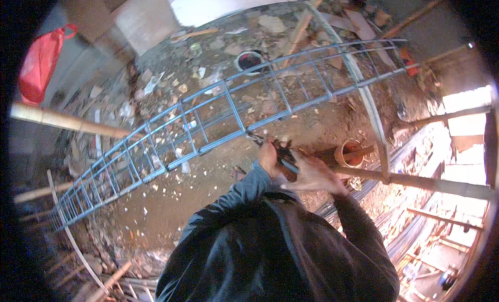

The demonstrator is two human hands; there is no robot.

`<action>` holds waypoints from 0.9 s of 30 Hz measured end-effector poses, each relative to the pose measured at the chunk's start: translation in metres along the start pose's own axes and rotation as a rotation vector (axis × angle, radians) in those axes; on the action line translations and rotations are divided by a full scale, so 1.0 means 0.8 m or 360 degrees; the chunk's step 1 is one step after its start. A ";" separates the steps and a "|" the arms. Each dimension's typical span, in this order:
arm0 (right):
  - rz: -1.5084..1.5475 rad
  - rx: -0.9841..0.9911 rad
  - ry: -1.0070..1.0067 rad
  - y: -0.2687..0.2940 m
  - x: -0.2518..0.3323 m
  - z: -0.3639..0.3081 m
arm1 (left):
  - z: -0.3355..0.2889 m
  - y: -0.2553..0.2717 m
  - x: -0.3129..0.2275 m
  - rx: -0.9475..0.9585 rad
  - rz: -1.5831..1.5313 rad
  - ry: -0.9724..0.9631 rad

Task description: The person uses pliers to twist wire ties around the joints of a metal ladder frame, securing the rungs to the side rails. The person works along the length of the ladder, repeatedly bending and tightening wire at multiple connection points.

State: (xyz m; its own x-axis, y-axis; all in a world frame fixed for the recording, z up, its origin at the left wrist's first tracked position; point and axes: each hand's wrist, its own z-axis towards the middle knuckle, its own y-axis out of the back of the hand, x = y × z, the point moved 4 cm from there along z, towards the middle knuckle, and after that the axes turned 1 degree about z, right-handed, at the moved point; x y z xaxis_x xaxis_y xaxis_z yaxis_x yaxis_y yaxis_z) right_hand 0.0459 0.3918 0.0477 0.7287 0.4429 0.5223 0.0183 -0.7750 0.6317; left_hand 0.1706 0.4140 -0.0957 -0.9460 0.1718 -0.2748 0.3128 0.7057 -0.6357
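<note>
A long cage of grey steel bars [208,120] lies across the dirt ground from lower left to upper right. Both my hands are at its near lower bar, just right of the middle. My left hand [268,157] is closed around a dark plier-like tool [283,150], whose thin tip [255,138] reaches up to the cage bar. My right hand [313,175] lies over the tool's grey-blue handle [289,167], fingers partly spread and blurred. My dark jacket sleeves fill the lower middle of the view.
Bamboo poles [67,121] [416,181] cross at left and right. An orange cup-shaped pot [349,152] stands just right of my hands. A red bag [39,63] hangs at upper left. Rubble, a dark round bucket [250,60] and bundled bars [410,234] lie around.
</note>
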 end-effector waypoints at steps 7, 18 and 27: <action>-0.0096 -0.0032 -0.0462 -0.105 -0.059 0.072 | 0.019 0.027 0.013 -0.0232 -0.0175 -0.0015; 0.1201 -0.0238 0.0382 -0.125 -0.020 0.076 | -0.039 0.058 -0.041 0.0469 0.0207 0.0163; 0.1430 0.0552 0.0125 -0.099 -0.034 0.073 | -0.021 0.038 -0.033 0.0917 -0.0161 0.0187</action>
State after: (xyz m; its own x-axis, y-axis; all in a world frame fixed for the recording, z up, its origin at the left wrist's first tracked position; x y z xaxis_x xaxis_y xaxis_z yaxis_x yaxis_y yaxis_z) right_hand 0.0645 0.4146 -0.0503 0.5218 -0.3610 0.7729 -0.3137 -0.9238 -0.2197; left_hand 0.2039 0.4426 -0.0956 -0.9662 0.2215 -0.1316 0.1851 0.2415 -0.9526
